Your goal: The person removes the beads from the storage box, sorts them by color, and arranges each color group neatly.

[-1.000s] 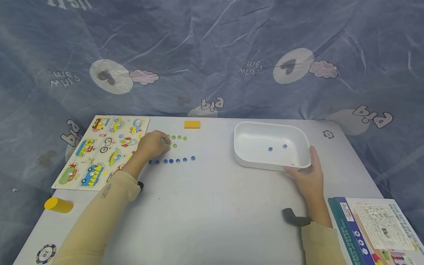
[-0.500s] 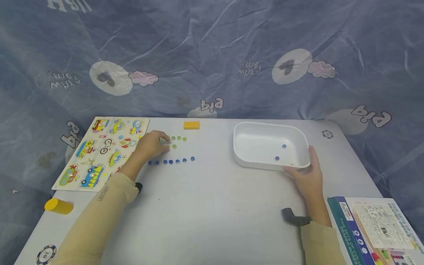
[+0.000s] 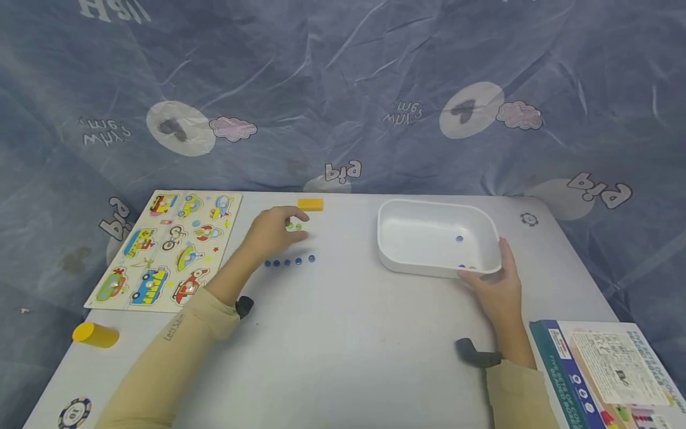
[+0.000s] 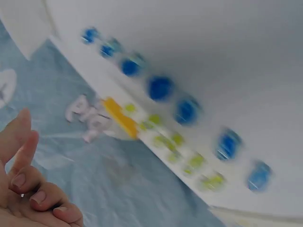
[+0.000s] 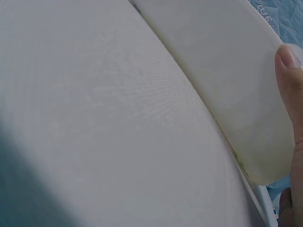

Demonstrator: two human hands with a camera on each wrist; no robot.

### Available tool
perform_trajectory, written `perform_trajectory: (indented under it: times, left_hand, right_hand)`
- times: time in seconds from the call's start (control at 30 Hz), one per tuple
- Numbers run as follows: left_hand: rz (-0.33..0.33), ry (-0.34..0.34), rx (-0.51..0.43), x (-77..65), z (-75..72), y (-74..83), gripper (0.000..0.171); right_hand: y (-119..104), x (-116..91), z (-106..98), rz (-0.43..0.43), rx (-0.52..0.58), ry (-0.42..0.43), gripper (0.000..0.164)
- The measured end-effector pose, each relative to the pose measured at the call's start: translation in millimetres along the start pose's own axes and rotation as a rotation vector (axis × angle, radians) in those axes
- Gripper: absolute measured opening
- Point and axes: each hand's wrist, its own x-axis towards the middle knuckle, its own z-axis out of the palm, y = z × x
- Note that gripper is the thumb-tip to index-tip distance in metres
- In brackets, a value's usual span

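My left hand (image 3: 272, 232) hovers above the table, thumb and forefinger spread apart with nothing between them. Partly hidden behind it are small green glass beads (image 3: 298, 226). Nearer to me runs a row of blue glass beads (image 3: 287, 262), its left end covered by the hand. In the left wrist view the blue beads (image 4: 161, 88) and green beads (image 4: 177, 138) look blurred. My right hand (image 3: 498, 292) grips a white tray (image 3: 412, 266) at its near right corner, the thumb (image 5: 289, 71) against the near wall. Two blue beads (image 3: 459, 239) lie inside, one mostly hidden by the near rim.
A puzzle board (image 3: 161, 250) with vehicle pictures lies on the left, with a yellow cylinder (image 3: 96, 335) below it. At the back edge sits an orange block (image 3: 310, 205). A boxed bead set (image 3: 611, 369) occupies the right front corner.
My left hand has moved right, over the green beads, and its fingers stay apart. One blue bead in the tray has rolled toward the near right rim. The right hand keeps its place.
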Motion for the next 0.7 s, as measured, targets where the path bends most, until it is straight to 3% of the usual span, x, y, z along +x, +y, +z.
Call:
perform_trajectory:
  times: [0.23,0.4,0.57,0.7]
  left_hand:
    - [0.155,0.033,-0.145,2.8,28.3,64.0,0.027]
    - [0.274,-0.011,-0.228,12.6,64.4,109.2,0.026]
    - [0.402,-0.037,-0.232,24.8,102.2,145.5,0.026]
    - [0.411,-0.064,-0.240,38.9,128.0,167.9,0.027]
  right_hand:
    - [1,0,-3,0.002,-0.005,0.002,0.109]
    - [1,0,-3,0.003,0.007,0.001,0.109]
    - [1,0,-1,-0.001,-0.009,0.005,0.109]
    - [1,0,1,-0.016,-0.025,0.010,0.109]
